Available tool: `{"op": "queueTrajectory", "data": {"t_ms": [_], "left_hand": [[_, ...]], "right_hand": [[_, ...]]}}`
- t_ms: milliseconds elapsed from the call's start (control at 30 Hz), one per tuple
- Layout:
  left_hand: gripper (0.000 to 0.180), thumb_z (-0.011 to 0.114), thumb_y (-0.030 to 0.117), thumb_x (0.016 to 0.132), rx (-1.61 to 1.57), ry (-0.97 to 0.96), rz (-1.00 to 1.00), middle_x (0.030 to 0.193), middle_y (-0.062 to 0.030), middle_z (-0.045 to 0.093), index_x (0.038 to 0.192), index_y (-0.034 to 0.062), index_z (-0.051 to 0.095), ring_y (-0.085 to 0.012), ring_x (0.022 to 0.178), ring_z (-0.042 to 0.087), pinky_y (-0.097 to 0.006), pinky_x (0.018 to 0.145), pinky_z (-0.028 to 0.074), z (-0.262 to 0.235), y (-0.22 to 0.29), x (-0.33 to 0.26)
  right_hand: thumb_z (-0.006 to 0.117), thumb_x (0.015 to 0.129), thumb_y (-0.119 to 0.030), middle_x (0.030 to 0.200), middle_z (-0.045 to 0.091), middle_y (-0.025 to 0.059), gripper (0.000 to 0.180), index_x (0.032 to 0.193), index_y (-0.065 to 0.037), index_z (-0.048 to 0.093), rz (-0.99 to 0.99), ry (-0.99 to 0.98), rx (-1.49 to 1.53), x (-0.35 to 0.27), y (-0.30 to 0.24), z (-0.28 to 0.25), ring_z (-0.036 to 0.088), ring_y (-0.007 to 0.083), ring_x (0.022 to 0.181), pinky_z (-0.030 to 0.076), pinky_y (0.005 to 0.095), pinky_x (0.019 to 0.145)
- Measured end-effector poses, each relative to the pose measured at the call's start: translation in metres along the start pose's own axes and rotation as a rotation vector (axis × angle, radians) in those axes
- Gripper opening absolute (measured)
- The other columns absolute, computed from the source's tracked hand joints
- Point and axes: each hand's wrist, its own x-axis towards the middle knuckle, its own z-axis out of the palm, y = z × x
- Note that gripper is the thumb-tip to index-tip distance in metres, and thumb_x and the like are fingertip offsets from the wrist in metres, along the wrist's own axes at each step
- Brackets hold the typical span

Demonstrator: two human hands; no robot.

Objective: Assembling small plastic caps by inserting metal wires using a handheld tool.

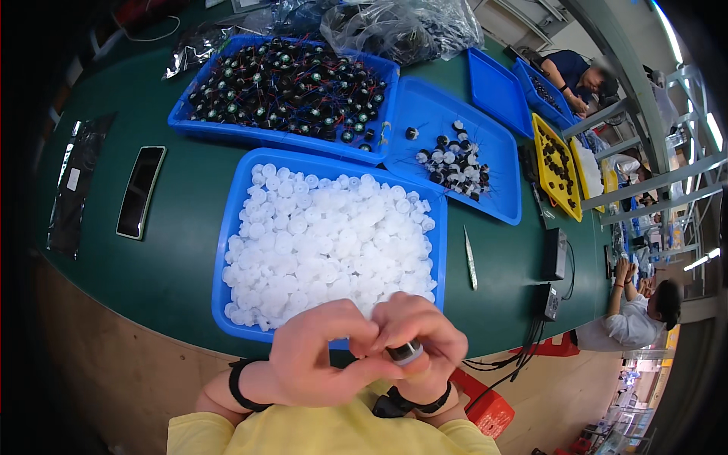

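Observation:
Close to my body, over the near edge of a blue tray (pixel 220 280) heaped with white translucent plastic caps (pixel 326 235), my two hands meet. Between the fingers and thumb of my right hand (pixel 436 341) is a small black cylindrical part (pixel 405 351) with a whitish rim at its lower end. My left hand (pixel 315 356) is closed too, its thumb and fingertips pressed against the same part from the left. The fingers cover most of the part, so any wires on it are hidden.
A blue bin (pixel 182 114) of black parts with red and blue wires stands behind. Right of it, a blue tray (pixel 500 205) holds several capped parts. Tweezers (pixel 471 258), a phone (pixel 141 192) and a black box (pixel 554 254) lie around. Co-workers (pixel 633 315) sit at the right.

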Motion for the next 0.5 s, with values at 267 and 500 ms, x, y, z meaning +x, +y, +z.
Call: {"op": "queueTrajectory", "data": {"t_ms": [267,500], "left_hand": [[0.047,0.069,0.006,0.076,-0.722,-0.078,-0.642,0.099,-0.0159,0.058,0.112,-0.0041,0.040,-0.0190,0.089,0.059,-0.029,0.078,0.048,-0.020,0.008,0.014],[0.046,0.063,0.010,0.082,-0.681,-0.183,-0.673,0.103,-0.0147,0.060,0.118,-0.0042,0.038,-0.0163,0.095,0.056,-0.030,0.082,0.046,-0.022,0.009,0.013]], "right_hand": [[0.072,0.063,-0.029,0.080,0.059,-0.0005,0.039,0.094,-0.005,0.065,-0.322,-0.227,-0.878,0.019,-0.021,-0.005,0.047,0.0151,0.067,0.031,0.0272,0.062],[0.072,0.055,-0.025,0.090,0.061,-0.0010,0.042,0.094,-0.008,0.067,-0.322,-0.279,-0.907,0.012,-0.024,-0.014,0.047,0.0155,0.076,0.031,0.0286,0.067]]}}
